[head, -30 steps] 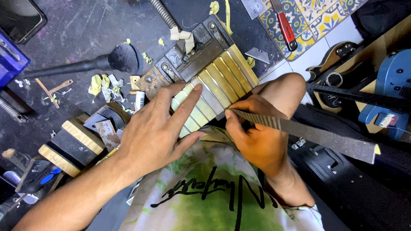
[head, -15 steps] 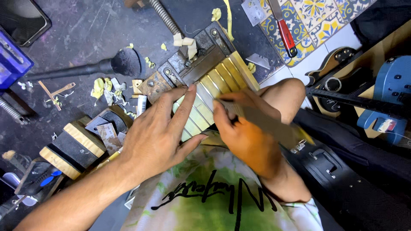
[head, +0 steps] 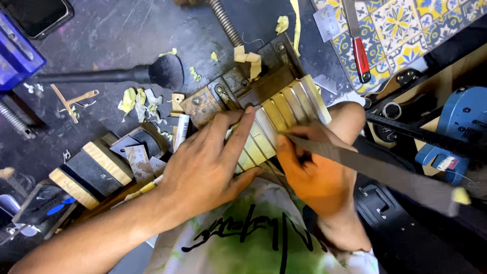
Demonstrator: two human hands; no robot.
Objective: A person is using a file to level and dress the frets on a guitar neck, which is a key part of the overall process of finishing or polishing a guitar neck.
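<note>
My left hand [head: 213, 162] lies flat with fingers spread on a guitar fretboard [head: 284, 114], yellowish wood crossed by metal frets and partly taped. The fretboard rests in a rusty metal vise [head: 238, 89]. My right hand [head: 317, 175] grips a long flat dark file [head: 385, 172]. The file's near end touches the fretboard just right of my left fingertips, and its far end runs off to the lower right. My knee [head: 350, 119] shows behind the right hand.
A black brush [head: 127, 75] lies on the dark bench among yellow tape scraps [head: 134, 101]. Wood-and-black sanding blocks [head: 96, 167] sit at the left, with a blue box [head: 18, 56] and a phone [head: 35, 15] at top left. A red-handled knife [head: 359, 48] lies on patterned tile; a blue tool [head: 459, 132] is at right.
The file slid across the fretboard toward the left and back out to the lower right. My left hand stayed pressed on the fretboard, shifting slightly.
</note>
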